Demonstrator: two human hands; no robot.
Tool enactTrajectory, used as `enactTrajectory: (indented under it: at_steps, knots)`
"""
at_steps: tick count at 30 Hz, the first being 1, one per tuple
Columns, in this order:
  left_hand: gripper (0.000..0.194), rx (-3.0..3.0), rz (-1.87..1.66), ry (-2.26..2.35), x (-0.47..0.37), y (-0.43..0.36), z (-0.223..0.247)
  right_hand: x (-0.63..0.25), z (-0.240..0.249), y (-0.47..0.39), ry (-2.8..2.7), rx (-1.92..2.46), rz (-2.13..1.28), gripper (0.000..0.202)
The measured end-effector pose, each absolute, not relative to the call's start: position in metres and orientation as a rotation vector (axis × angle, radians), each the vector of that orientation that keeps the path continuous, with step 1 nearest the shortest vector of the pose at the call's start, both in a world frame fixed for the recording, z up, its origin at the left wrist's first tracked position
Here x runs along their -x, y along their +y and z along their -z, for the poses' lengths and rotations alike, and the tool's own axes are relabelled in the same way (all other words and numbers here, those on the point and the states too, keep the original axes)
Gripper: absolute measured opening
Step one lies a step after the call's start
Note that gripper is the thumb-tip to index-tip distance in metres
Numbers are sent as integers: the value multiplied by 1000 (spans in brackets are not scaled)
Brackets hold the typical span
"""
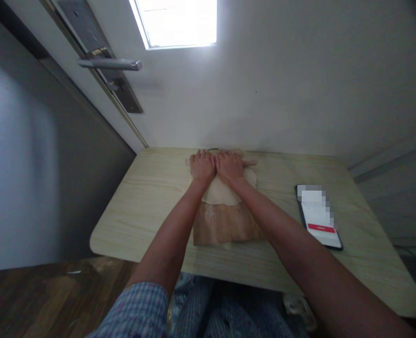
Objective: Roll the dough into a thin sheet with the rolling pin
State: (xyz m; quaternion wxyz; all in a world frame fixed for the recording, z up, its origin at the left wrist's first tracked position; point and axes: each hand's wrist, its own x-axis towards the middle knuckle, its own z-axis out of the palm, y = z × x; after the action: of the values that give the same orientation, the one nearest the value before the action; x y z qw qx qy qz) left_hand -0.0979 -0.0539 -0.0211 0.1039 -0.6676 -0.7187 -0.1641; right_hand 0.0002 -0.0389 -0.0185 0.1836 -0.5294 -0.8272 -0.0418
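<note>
A flat sheet of pale dough [222, 191] lies on a brown wooden board [225, 223]. Across its far part runs a wooden rolling pin [250, 163], its ends showing beyond both hands. My left hand [203, 166] presses on the pin from above, fingers over it. Right beside it, thumbs touching or nearly so, my right hand [229, 166] rests on the same pin with its fingers curled over the top. The middle of the pin is hidden under both hands. Part of a thin metal ring [215, 149] shows just behind them.
The board sits on a light wooden table [141, 202] with rounded corners. A phone [319, 216] with a lit screen lies to the right. Behind the table stands a white door [281, 103] with a metal handle [111, 64] and a bright window [180, 21].
</note>
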Motion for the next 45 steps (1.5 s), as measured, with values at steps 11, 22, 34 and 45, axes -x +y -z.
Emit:
enactTrajectory:
  at_steps: [11,22,34,45]
  knots:
    - [44,2063,394,-2061,100,-71,14,-6,16,-57,-2389,1468,69,42]
    - [50,2201,121,-2142,101,-36,-25,-23,-27,-12,-2657,1477,17,43]
    - [32,2363,157,-2168,112,10,-5,-3,-15,30,-2782,1345,-111,38]
    - [31,2218,334,-2329,109,5,2,-5,-1,30,-2757,1355,-133,34]
